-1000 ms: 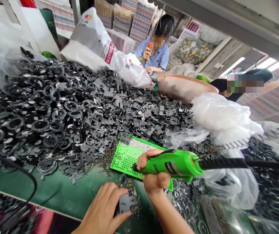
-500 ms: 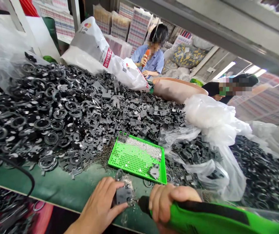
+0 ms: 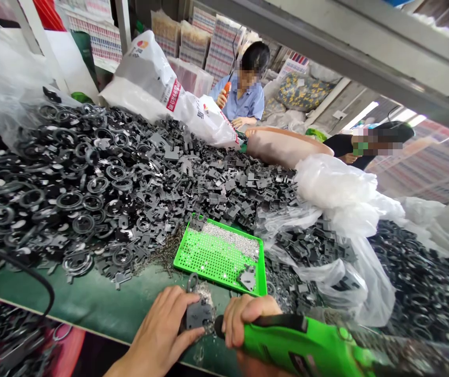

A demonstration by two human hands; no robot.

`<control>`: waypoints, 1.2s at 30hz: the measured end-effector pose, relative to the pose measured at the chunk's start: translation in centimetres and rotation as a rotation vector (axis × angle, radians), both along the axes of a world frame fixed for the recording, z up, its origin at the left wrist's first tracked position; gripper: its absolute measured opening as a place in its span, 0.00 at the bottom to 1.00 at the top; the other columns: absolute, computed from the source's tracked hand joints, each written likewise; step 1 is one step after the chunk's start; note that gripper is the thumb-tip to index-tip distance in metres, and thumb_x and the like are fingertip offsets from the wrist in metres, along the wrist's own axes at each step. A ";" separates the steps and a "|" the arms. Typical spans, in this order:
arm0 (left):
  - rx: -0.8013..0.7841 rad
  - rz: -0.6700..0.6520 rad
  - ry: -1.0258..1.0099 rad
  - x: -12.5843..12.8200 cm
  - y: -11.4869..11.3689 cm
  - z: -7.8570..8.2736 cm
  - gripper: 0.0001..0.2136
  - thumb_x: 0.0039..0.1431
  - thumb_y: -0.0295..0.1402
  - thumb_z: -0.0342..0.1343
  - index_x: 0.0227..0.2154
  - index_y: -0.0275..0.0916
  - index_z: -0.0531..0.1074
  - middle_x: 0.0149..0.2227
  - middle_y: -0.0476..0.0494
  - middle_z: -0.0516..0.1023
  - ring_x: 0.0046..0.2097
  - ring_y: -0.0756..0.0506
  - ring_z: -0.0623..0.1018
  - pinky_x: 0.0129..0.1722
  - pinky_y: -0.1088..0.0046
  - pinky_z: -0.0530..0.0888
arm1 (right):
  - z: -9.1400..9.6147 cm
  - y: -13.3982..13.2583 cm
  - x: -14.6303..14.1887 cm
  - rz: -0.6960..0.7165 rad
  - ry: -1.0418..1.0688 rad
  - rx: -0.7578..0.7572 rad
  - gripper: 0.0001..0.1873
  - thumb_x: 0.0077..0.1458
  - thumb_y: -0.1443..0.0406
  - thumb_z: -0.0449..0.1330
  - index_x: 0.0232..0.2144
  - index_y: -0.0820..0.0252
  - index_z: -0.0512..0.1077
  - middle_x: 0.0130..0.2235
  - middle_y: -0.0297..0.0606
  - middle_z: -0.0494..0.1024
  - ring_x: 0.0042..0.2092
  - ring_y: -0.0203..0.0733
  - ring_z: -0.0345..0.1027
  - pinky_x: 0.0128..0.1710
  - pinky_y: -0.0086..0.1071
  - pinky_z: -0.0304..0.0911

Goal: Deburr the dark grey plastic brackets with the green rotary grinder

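Grey plastic-looking part [image 3: 198,315]: on the worktop [image 3: 102,293], just in from its near edge and close to the near edge of the green tray [image 3: 196,256]; a dark ring [image 3: 193,283] stands at its far side, joined or not I cannot tell.
Left hand [image 3: 157,324]: thumb and index finger pinch the part between them, thumb on the side toward the worktop's near edge, index opposite; the other fingers lie together, bent beside the index.
Right hand [image 3: 243,314]: fingers pressed together and wrapped around the front of the green power driver [image 3: 283,340], whose dark nose points at the part's right side; whether its tip touches is too small to tell.
Part's weight and stiffness: probably light and rigid, with thin tabs that could snap if bent.
Part's surface: its flat face looks smooth, so it may skid or turn under a sideways push.
Where to hold the part: by two opposite edges, low against the worktop, leaving the side facing the driver free.
Driver's handling: likely the heavier thing, stiff, nose-heavy or not unclear; best gripped round the barrel behind the nose.
Small metal pieces [image 3: 232,238]: heaped along the tray's far edge, likely hard and slippery; best lifted singly with fingertips.
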State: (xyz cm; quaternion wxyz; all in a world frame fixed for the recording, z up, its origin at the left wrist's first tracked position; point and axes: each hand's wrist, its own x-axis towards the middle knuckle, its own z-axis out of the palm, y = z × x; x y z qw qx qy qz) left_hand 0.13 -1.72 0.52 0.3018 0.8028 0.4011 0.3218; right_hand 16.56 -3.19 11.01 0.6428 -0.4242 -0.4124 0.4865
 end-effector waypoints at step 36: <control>-0.045 0.005 -0.098 -0.6 0.2 -0.5 0.22 0.49 0.28 0.65 0.46 0.43 0.64 0.44 0.41 0.74 0.45 0.40 0.76 0.44 0.62 0.76 | -4.6 9.9 -3.7 -0.167 0.010 0.234 0.33 0.41 0.35 0.56 0.33 0.55 0.69 0.18 0.26 0.63 0.18 0.36 0.58 0.19 0.30 0.59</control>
